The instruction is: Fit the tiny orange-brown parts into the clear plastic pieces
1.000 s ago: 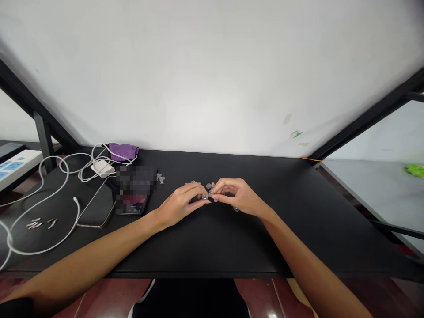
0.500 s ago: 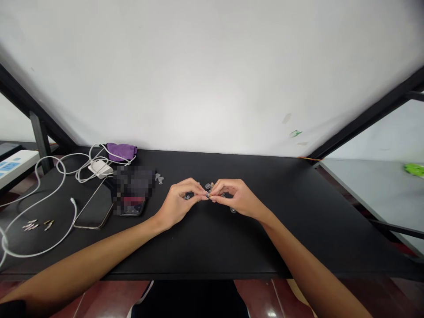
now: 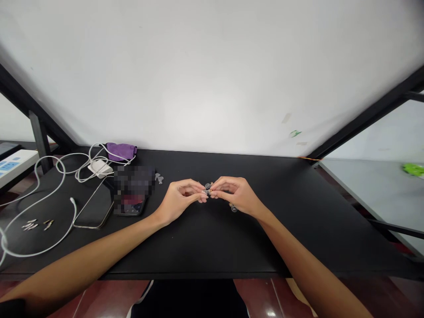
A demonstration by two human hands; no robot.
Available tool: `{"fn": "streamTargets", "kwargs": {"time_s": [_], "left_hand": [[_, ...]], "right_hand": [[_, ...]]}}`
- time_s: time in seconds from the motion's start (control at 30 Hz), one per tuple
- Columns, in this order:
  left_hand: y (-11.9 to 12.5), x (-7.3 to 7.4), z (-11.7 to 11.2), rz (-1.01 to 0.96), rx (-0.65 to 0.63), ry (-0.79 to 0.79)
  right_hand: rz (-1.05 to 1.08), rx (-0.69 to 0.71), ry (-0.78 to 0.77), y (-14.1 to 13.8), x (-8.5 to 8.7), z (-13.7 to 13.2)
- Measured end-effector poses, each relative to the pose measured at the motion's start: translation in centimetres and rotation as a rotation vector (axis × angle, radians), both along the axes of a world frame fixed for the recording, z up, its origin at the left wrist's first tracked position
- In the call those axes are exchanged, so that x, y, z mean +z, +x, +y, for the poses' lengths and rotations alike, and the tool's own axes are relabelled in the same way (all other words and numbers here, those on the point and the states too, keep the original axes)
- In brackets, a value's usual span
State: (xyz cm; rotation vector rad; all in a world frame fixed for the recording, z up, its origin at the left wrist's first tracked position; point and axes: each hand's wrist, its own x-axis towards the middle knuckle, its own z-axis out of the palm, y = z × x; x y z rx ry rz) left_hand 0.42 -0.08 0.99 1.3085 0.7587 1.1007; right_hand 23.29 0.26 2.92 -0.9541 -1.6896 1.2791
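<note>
Over the middle of the black table, my left hand and my right hand meet fingertip to fingertip. Both are closed in a pinch around a small clear, silvery piece, mostly covered by the fingers; its exact kind cannot be made out. Just beyond the fingertips lies a clear round piece. Another clear disc-shaped piece shows beneath my right hand, with a tan bit beside it. Farther left, clear cup-like pieces lie on the table.
At left are a phone, a partly blurred second phone, a looped white cable, a white charger and a purple cloth item. Small silvery pieces and gold-coloured pieces lie near the cable. A white wall rises behind.
My left fingertips have shifted slightly left and tilted, so more of the silvery piece shows between the hands. The clear piece seen inside my left hand's curl is out of sight.
</note>
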Motion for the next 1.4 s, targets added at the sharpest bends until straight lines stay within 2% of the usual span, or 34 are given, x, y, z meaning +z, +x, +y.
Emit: {"fn": "streamTargets", "kwargs": {"time_s": [0.3,0.6,0.9,1.13,1.4], "left_hand": [[0.0,0.0,0.2,-0.039,-0.027,-0.072],[0.1,-0.2,0.3,-0.061,-0.025,-0.088],[0.0,-0.6,0.2,-0.052,-0.022,-0.069],[0.1,-1.0,-0.4,0.028,0.05,0.047],[0.1,-1.2,-0.5,0.171,0.068,0.274]], "right_hand": [[0.033,0.0,-0.069,0.0,-0.1,0.1],[0.068,-0.02,0.027,-0.4,-0.3,0.0],[0.07,0.002,-0.025,-0.7,-0.8,0.2],[0.065,0.021,-0.077,-0.8,-1.0,0.2],[0.012,0.018,-0.092,-0.7,0.2,0.1]]}}
